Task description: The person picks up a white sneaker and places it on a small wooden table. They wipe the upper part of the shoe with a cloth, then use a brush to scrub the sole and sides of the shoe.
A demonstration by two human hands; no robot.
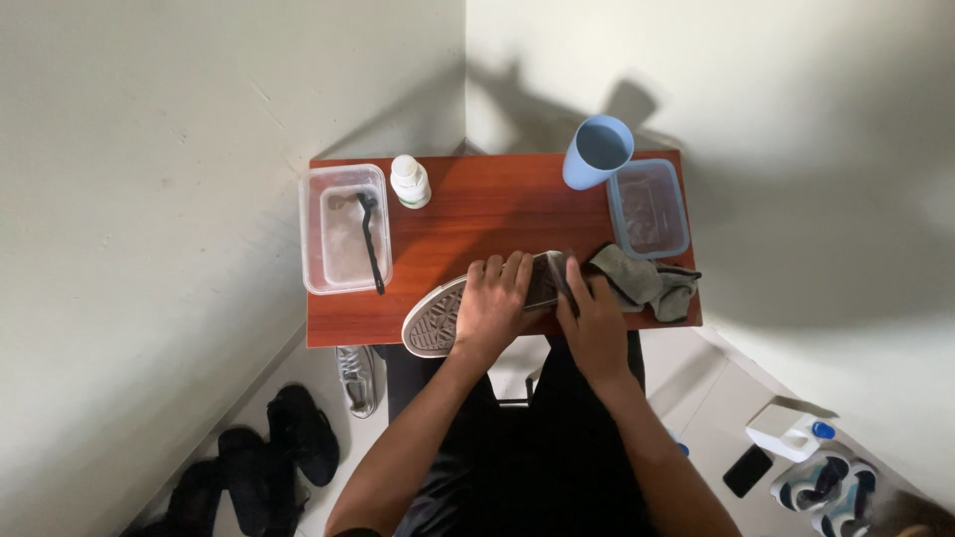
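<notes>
The left hand (pixel 494 303) lies over the middle of a sneaker (pixel 468 308) turned sole-up on the front edge of the red-brown bench (pixel 477 214). Its grip is wrapped over the shoe, fingers curled across the upper side and pressing it down, so the shoe is held fast. The grey ribbed sole points toward the left, its toe end just past the bench edge.

The right hand (pixel 594 323) sits just beside the left, at the heel end of the shoe. Its fingers are bent and pressed on a grey cloth (pixel 645 280), which is bunched against the shoe and trails off to the right on the bench. The grip is narrow, pinching the cloth against the shoe.

At the back of the bench stand a small white bottle (pixel 410 181) and a light blue cup (pixel 599 151). On the left is a clear tub (pixel 316 234) with a black brush (pixel 371 239) lying in it; on the right, a blue-rimmed tub (pixel 649 209), near the cloth.

On the floor below left lie a silver shoe (pixel 357 376) and dark sandals (pixel 298 433).
</notes>
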